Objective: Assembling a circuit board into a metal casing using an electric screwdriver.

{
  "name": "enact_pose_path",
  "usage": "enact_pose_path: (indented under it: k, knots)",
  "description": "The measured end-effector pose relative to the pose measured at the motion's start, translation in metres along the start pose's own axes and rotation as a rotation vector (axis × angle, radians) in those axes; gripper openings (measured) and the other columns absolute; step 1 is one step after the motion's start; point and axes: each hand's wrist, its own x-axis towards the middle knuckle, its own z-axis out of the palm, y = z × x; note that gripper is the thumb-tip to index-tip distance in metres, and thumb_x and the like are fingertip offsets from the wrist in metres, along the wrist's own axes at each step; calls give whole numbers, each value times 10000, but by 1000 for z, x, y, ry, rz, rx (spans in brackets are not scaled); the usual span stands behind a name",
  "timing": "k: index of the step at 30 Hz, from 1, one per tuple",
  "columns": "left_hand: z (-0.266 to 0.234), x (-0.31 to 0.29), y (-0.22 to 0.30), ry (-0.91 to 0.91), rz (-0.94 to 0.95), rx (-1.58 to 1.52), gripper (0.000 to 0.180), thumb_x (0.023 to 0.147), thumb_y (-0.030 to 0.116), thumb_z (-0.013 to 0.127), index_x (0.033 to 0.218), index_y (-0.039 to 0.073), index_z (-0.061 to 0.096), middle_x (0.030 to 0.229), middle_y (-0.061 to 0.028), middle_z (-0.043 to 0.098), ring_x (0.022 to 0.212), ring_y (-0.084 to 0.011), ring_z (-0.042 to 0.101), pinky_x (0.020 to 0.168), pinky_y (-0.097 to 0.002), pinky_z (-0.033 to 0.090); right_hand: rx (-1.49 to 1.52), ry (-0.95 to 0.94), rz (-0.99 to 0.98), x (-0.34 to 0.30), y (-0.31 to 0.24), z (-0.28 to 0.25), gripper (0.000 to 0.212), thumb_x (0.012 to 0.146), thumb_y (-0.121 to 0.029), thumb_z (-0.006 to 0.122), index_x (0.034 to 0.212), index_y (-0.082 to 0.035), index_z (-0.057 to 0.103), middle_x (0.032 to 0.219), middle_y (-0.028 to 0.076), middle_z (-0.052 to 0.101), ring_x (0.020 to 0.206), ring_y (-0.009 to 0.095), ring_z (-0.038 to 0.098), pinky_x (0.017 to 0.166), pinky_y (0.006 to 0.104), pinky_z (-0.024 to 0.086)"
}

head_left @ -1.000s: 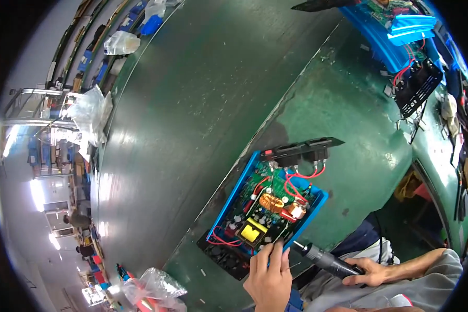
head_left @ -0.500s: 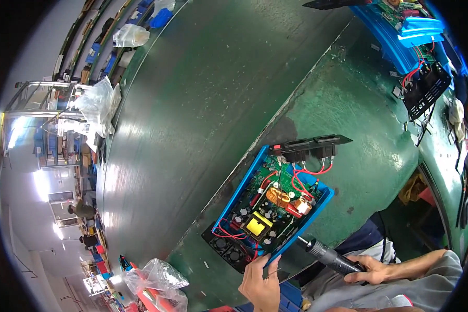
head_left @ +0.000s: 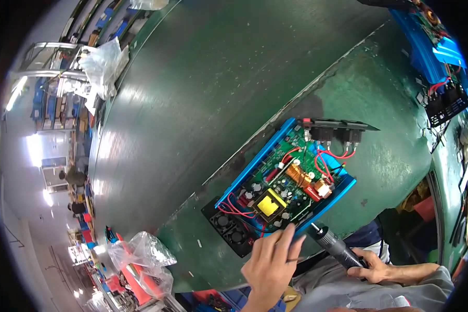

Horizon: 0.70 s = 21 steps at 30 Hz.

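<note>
A blue metal housing (head_left: pixel 256 160) lies open on the bench, with a green circuit board (head_left: pixel 296 138) inside it. On the board sit a yellow-topped transformer (head_left: pixel 268 205) and a copper coil (head_left: pixel 298 174). Red wires run from the board to a black end panel (head_left: pixel 338 125) at the far end, and a black fan panel (head_left: pixel 226 227) lies at the near-left end. My left hand (head_left: pixel 270 264) is open, its fingers stretched over the housing's near edge. My right hand (head_left: pixel 370 267) grips a dark electric screwdriver (head_left: pixel 338 247), its shaft pointing at the housing's near side wall.
A second blue housing (head_left: pixel 420 54) with a black panel (head_left: pixel 448 105) stands at the far right. Clear plastic bags (head_left: pixel 150 249) with red pieces lie at the lower left. A raised seam (head_left: pixel 322 78) crosses the green bench (head_left: pixel 203 104). People sit in the far-left background.
My left fingers have loosened from the housing's near edge and now reach across it. My right hand still grips the screwdriver. The whole view has shifted slightly.
</note>
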Motion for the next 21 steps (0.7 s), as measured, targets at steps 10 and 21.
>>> enact_pose_path:
  k: [10, 21]
  knots:
    - [13, 1, -6, -91, 87, 19, 307, 798, 154, 821, 1088, 105, 731, 918, -13, 612, 722, -190, 620, 534, -306, 476, 110, 25, -119, 5, 13, 6, 878, 937, -802, 287, 1114, -6, 611, 848, 81, 676, 754, 138, 602, 660, 281, 454]
    - [9, 3, -12, -105, 87, -39, 285, 811, 157, 771, 1084, 118, 695, 878, 31, 555, 768, -133, 599, 529, -293, 469, 612, -311, 156, 9, 29, 0, 1017, 894, -851, 272, 1346, 18, 545, 690, 132, 619, 587, 216, 568, 569, 327, 452]
